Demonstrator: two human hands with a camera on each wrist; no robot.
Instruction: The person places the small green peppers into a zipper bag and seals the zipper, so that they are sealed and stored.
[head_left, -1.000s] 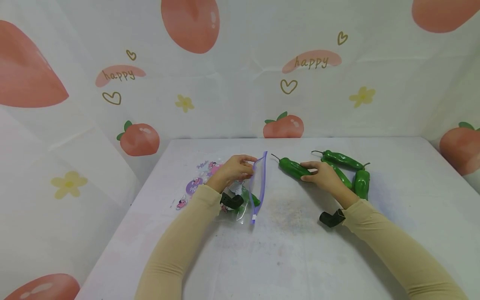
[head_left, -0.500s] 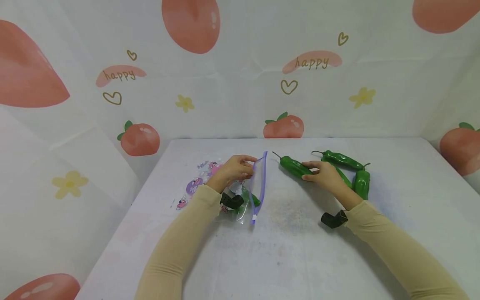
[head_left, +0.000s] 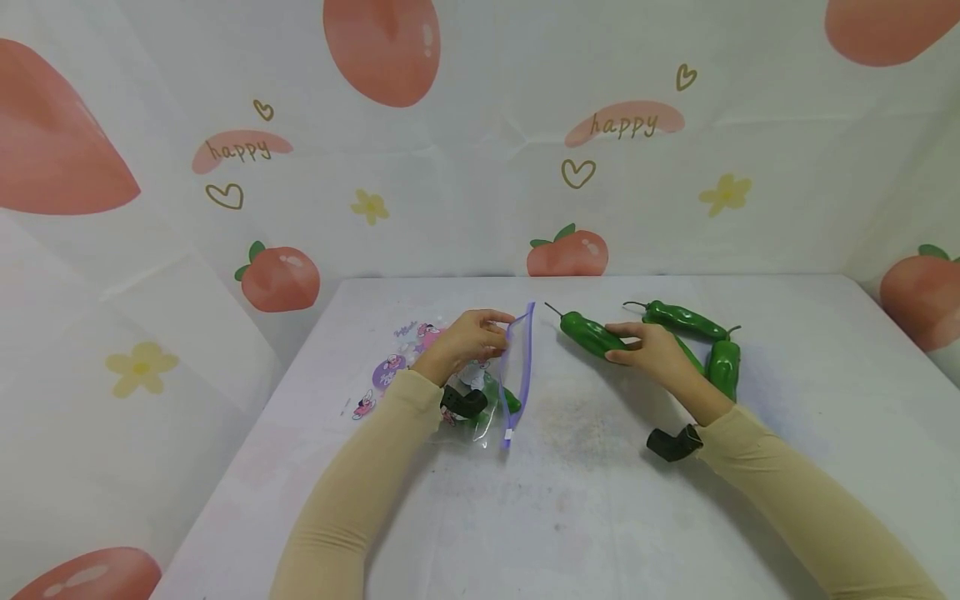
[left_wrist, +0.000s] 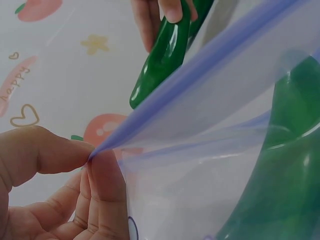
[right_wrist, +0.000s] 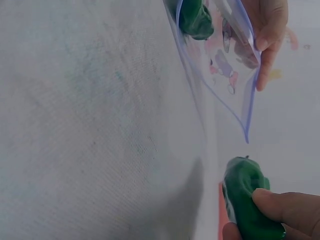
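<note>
My left hand pinches the edge of a clear zip bag with a purple rim, between thumb and fingers. The bag's mouth gapes to the right, and a green pepper lies inside, partly behind the wrist. In the left wrist view, the thumb presses the rim against the fingers. To the right of the bag, my right hand grips another green pepper by one end, its thin stem pointing toward the back left. The right wrist view shows this pepper apart from the bag's mouth.
Behind the right hand lie more green peppers: one at the back, one at the right, and one partly hidden. A white table bears everything. A printed cloth hangs behind it.
The right hand and its pepper have shifted very slightly up and right, and the right wrist has moved a little right and down. The left hand and the bag stay in place.
</note>
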